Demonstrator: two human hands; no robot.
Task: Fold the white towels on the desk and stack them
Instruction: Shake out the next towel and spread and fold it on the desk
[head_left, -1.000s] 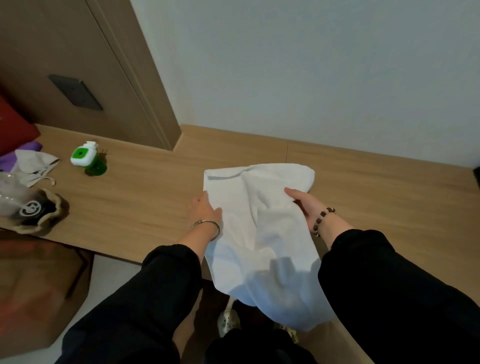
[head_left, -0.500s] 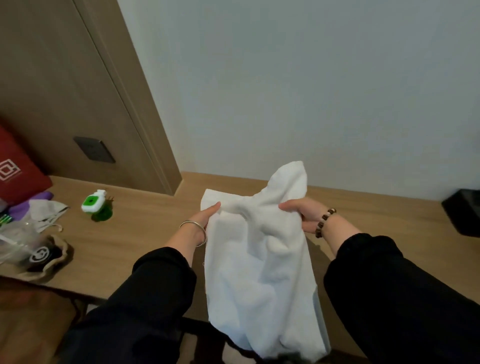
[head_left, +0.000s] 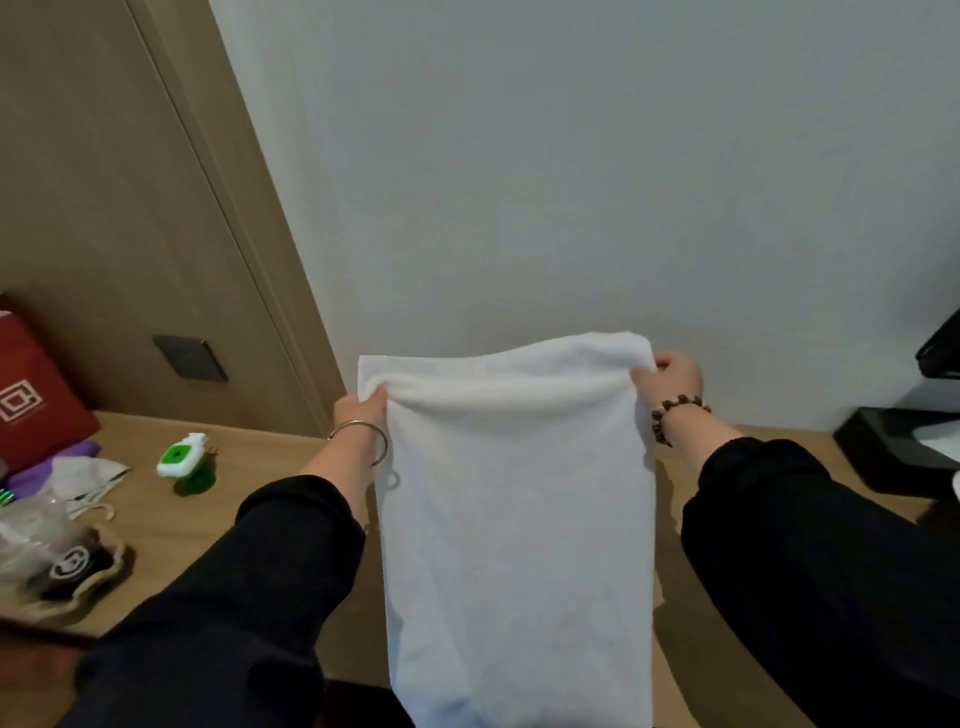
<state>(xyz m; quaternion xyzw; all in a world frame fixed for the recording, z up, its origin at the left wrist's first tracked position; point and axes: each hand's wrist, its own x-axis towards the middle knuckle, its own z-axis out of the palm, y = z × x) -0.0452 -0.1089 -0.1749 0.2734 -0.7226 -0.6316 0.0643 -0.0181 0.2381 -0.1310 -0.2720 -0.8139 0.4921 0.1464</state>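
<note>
Head view: the white towel (head_left: 519, 519) hangs spread above the table (head_left: 270, 467), its top corners pinched by the left grip (head_left: 358, 410) and the right grip (head_left: 675, 376). This looks like the opening-out step; next it needs laying flat or halving. The green bottle (head_left: 182, 457) on the left and the black tray (head_left: 893, 452) on the right sit well apart.

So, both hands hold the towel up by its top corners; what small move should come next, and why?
Probably lay the white towel flat on the desk. The left hand and right hand each pinch a top corner, so it hangs spread out, unfolded, in front of the desk.
</note>
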